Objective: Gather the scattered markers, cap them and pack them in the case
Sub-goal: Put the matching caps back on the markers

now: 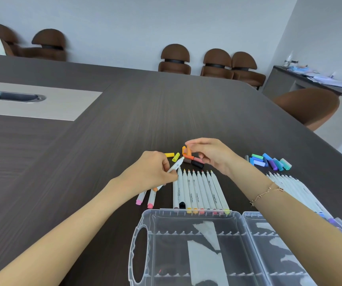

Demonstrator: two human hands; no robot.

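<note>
Now I'm pinching a marker (174,167) in my left hand (152,172), tip angled beyond the case (186,244), while my right hand (209,154) is pinching an orange cap (188,150) to fit it.

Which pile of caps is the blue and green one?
The pile of blue, green and purple caps on the table beyond the right hand's wrist. The other loose caps, between the hands, are yellow, orange, brown and black.
</note>
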